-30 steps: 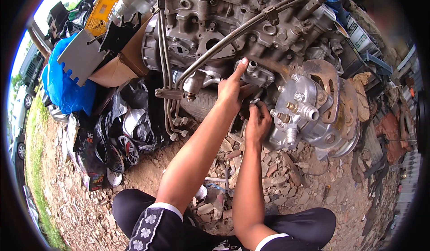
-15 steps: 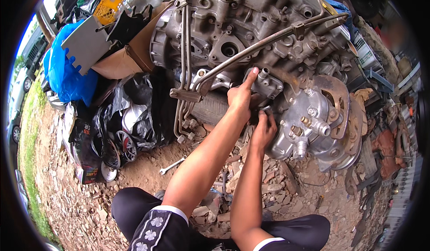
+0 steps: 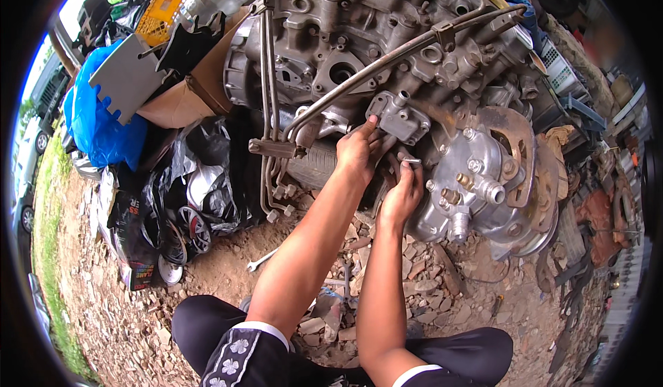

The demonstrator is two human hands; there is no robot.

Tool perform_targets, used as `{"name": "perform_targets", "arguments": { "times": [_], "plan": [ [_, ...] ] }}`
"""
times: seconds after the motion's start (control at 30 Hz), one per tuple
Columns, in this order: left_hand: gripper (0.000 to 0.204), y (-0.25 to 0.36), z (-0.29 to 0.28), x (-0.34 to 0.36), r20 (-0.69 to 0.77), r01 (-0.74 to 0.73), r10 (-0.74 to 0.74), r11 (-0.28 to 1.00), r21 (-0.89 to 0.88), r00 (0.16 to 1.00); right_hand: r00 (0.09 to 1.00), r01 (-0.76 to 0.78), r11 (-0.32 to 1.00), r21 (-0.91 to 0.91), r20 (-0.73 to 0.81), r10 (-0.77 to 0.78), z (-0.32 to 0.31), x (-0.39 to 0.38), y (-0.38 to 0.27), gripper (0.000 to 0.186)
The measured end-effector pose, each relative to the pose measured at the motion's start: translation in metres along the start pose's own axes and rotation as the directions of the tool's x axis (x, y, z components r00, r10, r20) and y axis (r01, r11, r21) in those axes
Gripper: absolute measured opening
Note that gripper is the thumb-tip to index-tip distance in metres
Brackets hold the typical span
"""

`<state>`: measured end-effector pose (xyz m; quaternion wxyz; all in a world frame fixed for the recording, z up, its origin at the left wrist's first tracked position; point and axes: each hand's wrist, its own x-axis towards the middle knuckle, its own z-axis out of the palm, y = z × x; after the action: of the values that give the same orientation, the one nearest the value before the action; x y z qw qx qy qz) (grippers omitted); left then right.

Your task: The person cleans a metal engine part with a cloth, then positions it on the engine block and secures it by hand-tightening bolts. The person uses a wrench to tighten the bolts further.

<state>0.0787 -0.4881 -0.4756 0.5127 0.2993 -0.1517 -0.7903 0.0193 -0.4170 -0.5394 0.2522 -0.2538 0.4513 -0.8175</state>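
My left hand [image 3: 356, 153] grips the lower left edge of a grey cast metal cover [image 3: 402, 123] with a short pipe stub on top. Its thumb presses the near face, and the other fingers curl underneath, partly hidden. Just below the cover, my right hand [image 3: 402, 192] pinches a small shiny metal piece that looks like a bolt [image 3: 412, 161] between thumb and fingers. Behind both hands stands a large greasy engine [image 3: 324, 34]. To the right of my right hand sits a round metal pump-like unit [image 3: 476, 173] with brass and steel fittings.
Bent metal pipes [image 3: 268, 90] cross in front of the engine at left. A spanner [image 3: 264, 258] lies on the rubble-strewn ground [image 3: 228, 269]. Black plastic bags [image 3: 214, 166], a cardboard box [image 3: 186, 104] and a blue bag [image 3: 103, 124] stand at left.
My left thumb has come down from the pipe stub to the cover's lower left edge, baring more of its face. The view has shifted slightly; my right hand still pinches the small piece.
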Motion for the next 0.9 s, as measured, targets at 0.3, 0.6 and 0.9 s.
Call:
{"name": "perform_targets", "arguments": {
  "times": [0.3,0.6,0.9],
  "plan": [
    [0.033,-0.01,-0.021,0.013,0.1,-0.031,0.037,0.998,-0.058,0.994,0.999,-0.052,0.971,0.233,0.0,0.053,0.026,-0.007,-0.01,0.037],
    [0.029,-0.011,-0.024,0.011,0.111,-0.066,0.069,0.997,-0.031,0.991,0.988,-0.155,0.934,0.322,0.069,0.14,0.017,-0.005,-0.016,0.033],
    [0.014,-0.017,-0.029,0.017,0.098,-0.151,0.143,0.985,0.08,0.985,0.982,-0.184,0.915,0.359,0.097,0.16,0.011,-0.012,0.006,0.043]
  ]
}}
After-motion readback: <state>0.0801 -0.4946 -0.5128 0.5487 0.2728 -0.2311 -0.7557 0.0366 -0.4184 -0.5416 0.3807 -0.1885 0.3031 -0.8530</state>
